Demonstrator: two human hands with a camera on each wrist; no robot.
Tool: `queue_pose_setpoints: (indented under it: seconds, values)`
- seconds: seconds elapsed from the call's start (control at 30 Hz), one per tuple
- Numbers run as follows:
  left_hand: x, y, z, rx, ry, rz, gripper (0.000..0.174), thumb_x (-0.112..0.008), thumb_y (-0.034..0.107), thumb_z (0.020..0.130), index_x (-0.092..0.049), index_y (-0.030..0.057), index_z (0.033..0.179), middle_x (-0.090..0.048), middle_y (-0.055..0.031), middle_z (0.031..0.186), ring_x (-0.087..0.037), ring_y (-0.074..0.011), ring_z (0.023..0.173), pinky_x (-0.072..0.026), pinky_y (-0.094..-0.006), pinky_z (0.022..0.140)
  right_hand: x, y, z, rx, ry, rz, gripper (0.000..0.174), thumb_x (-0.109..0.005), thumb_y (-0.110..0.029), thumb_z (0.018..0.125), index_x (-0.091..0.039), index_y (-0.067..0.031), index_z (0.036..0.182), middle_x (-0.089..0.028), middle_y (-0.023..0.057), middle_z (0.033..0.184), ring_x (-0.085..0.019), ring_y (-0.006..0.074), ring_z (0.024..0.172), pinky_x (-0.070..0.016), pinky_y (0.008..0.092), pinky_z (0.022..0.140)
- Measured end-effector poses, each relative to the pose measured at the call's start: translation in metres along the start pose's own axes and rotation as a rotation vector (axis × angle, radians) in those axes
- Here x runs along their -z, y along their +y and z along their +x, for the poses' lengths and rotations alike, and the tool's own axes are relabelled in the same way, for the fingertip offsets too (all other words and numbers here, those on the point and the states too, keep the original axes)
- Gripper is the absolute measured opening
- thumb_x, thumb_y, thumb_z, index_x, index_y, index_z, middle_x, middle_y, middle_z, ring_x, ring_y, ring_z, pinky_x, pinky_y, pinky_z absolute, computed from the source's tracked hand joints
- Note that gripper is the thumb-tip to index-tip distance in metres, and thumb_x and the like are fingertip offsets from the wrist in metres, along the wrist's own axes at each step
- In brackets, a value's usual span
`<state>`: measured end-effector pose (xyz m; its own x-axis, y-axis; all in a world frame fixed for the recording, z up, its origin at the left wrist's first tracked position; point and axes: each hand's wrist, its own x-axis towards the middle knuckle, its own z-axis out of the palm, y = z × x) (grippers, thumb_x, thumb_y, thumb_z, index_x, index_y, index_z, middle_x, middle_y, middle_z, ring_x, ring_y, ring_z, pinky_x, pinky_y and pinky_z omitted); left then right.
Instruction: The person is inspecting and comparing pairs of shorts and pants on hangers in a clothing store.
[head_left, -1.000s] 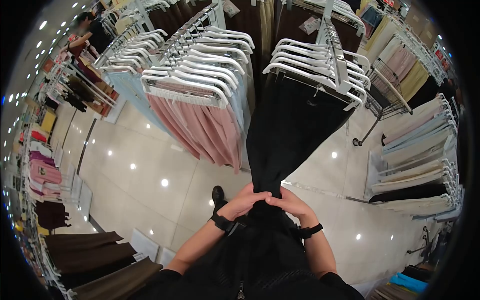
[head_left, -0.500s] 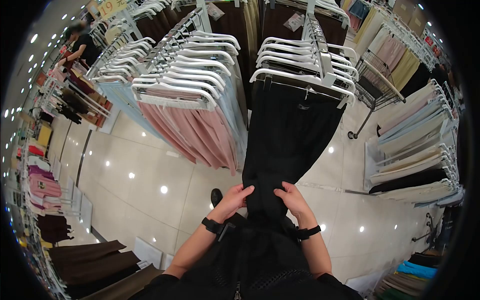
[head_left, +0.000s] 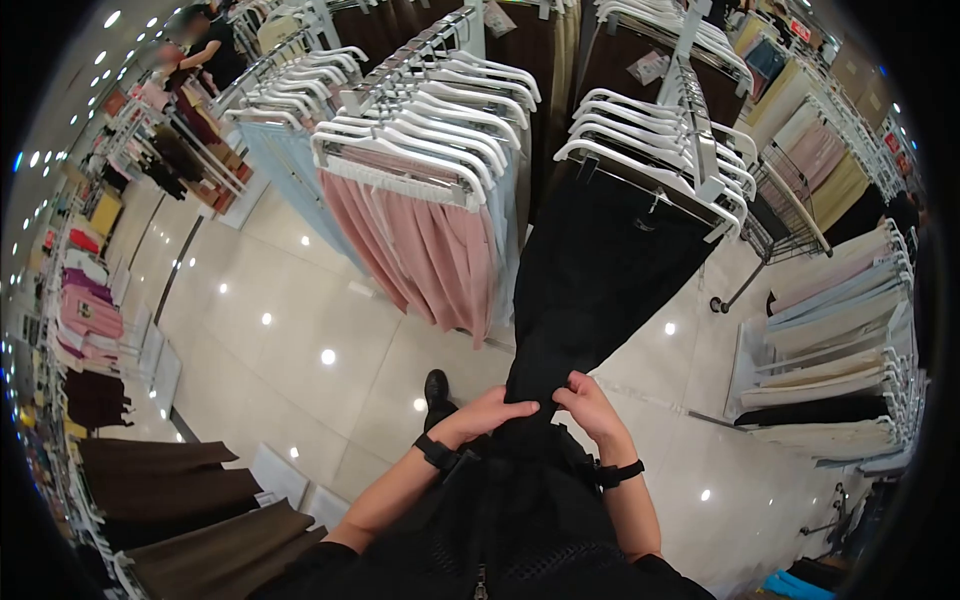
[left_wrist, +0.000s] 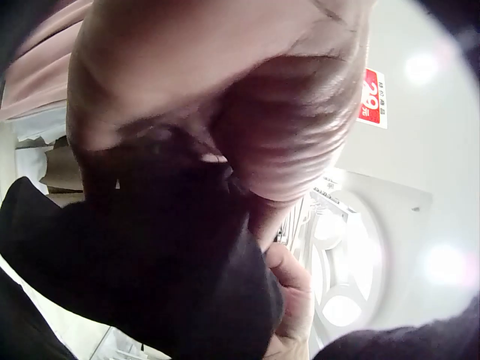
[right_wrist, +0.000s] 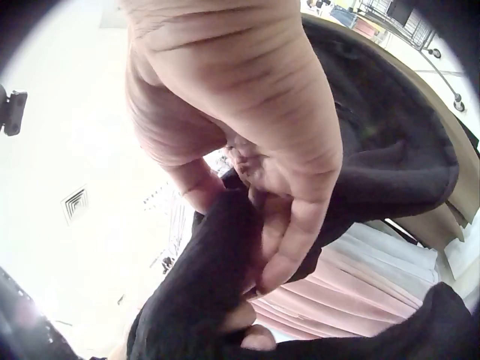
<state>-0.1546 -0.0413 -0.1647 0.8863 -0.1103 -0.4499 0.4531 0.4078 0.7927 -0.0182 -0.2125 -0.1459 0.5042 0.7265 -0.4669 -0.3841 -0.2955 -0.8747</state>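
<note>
Black fabric [head_left: 622, 250] at your one o'clock looks soft, light and limp, best held at both edges, where your left hand [head_left: 488, 415] and right hand's [head_left: 592, 410] fingers pinch it

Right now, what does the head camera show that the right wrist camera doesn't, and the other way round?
Only the head view shows a black shoe. Only the right wrist view shows a square ceiling vent. Both show the right hand gripping the black garment, plus pink garments and a wheeled cart.
</note>
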Motion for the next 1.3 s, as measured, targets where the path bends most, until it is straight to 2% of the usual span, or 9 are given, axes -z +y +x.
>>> queue_pose_setpoints:
  seconds: [0.2, 0.47, 0.73, 0.93, 1.0, 1.07, 1.13, 1.17, 1.3]
  values:
    - [0.012, -0.014, -0.002, -0.138, 0.208, -0.042, 0.037, -0.06, 0.024, 0.102, -0.061, -0.0045, 0.126, -0.068, -0.0071, 0.116, -0.064, -0.0144, 0.103, -0.051, -0.0284, 0.092, 0.006, 0.001, 0.013, -0.051, 0.009, 0.108, 0.011, -0.059, -0.009, 0.095, -0.064, 0.0005, 0.093, -0.063, 0.003, 0.079, -0.063, 0.0131, 0.071, -0.053, 0.0276, 0.068]
    - [0.021, -0.021, -0.007, -0.059, 0.313, -0.267, 0.041, -0.056, 0.025, 0.105, -0.057, -0.006, 0.131, -0.066, -0.0097, 0.124, -0.063, -0.0162, 0.111, -0.0494, -0.0295, 0.097, 0.016, -0.004, 0.011, -0.05, 0.019, 0.155, 0.013, -0.057, -0.012, 0.095, -0.063, -0.0017, 0.089, -0.061, 0.0024, 0.075, -0.064, 0.013, 0.066, -0.0532, 0.0271, 0.067]
    - [0.028, -0.011, -0.018, 0.016, 0.332, -0.338, 0.04, -0.064, 0.025, 0.099, -0.06, -0.0018, 0.127, -0.069, -0.0096, 0.117, -0.068, -0.0174, 0.101, -0.0551, -0.0305, 0.089, 0.037, 0.012, 0.001, -0.081, 0.033, 0.064, 0.016, -0.055, -0.014, 0.094, -0.065, -0.0012, 0.093, -0.071, 0.0111, 0.089, -0.067, 0.0149, 0.07, -0.0557, 0.0283, 0.068]
    - [0.031, 0.0, -0.035, 0.053, 0.206, -0.304, 0.045, -0.071, 0.026, 0.092, -0.06, -0.001, 0.127, -0.07, -0.0109, 0.114, -0.069, -0.0198, 0.099, -0.056, -0.0328, 0.089, 0.055, 0.055, 0.015, -0.257, 0.29, -0.293, 0.05, -0.055, -0.042, 0.099, -0.067, 0.0054, 0.112, -0.072, 0.0173, 0.103, -0.07, 0.0211, 0.088, -0.0574, 0.0348, 0.075]
    - [0.031, 0.001, -0.039, 0.065, 0.19, -0.333, 0.047, -0.071, 0.026, 0.091, -0.06, -0.0022, 0.127, -0.07, -0.0125, 0.115, -0.069, -0.0219, 0.101, -0.0553, -0.0338, 0.092, 0.058, 0.079, 0.026, -0.226, 0.357, -0.681, 0.072, -0.052, -0.06, 0.098, -0.065, 0.0073, 0.118, -0.07, 0.0201, 0.109, -0.068, 0.0251, 0.1, -0.0552, 0.0382, 0.086]
    - [0.03, 0.002, -0.044, 0.093, 0.24, -0.421, 0.051, -0.07, 0.025, 0.091, -0.056, -0.003, 0.132, -0.068, -0.0155, 0.12, -0.068, -0.0251, 0.104, -0.0547, -0.0367, 0.094, 0.051, 0.087, 0.027, -0.027, 0.399, -0.446, 0.072, -0.055, -0.063, 0.096, -0.064, 0.0047, 0.118, -0.07, 0.0189, 0.111, -0.066, 0.026, 0.107, -0.0514, 0.0404, 0.094]
    - [0.032, 0.0, -0.047, 0.111, 0.241, -0.46, 0.052, -0.069, 0.024, 0.092, -0.054, -0.0034, 0.134, -0.066, -0.0169, 0.123, -0.068, -0.0265, 0.106, -0.0545, -0.0379, 0.095, 0.053, 0.086, 0.036, -0.212, 0.193, 0.414, 0.061, -0.059, -0.055, 0.097, -0.062, 0.0015, 0.12, -0.07, 0.0153, 0.113, -0.065, 0.0241, 0.109, -0.0515, 0.039, 0.094]
    - [0.033, 0.0, -0.048, 0.118, 0.241, -0.5, 0.054, -0.067, 0.023, 0.092, -0.052, -0.0038, 0.136, -0.065, -0.0184, 0.125, -0.067, -0.0279, 0.108, -0.0544, -0.0392, 0.096, 0.056, 0.084, 0.037, -0.135, 0.082, 0.648, 0.049, -0.063, -0.043, 0.099, -0.06, 0.0002, 0.121, -0.071, 0.011, 0.114, -0.066, 0.0211, 0.109, -0.0527, 0.0381, 0.092]
    - [0.045, -0.009, -0.052, 0.133, 0.216, -0.6, 0.048, -0.068, 0.023, 0.094, -0.055, -0.0019, 0.133, -0.067, -0.0159, 0.122, -0.068, -0.0253, 0.107, -0.0551, -0.0373, 0.095, 0.057, 0.077, 0.038, -0.016, 0.294, 0.874, 0.037, -0.063, -0.024, 0.099, -0.06, 0.0043, 0.123, -0.07, 0.0098, 0.114, -0.069, 0.0197, 0.098, -0.0555, 0.032, 0.084]
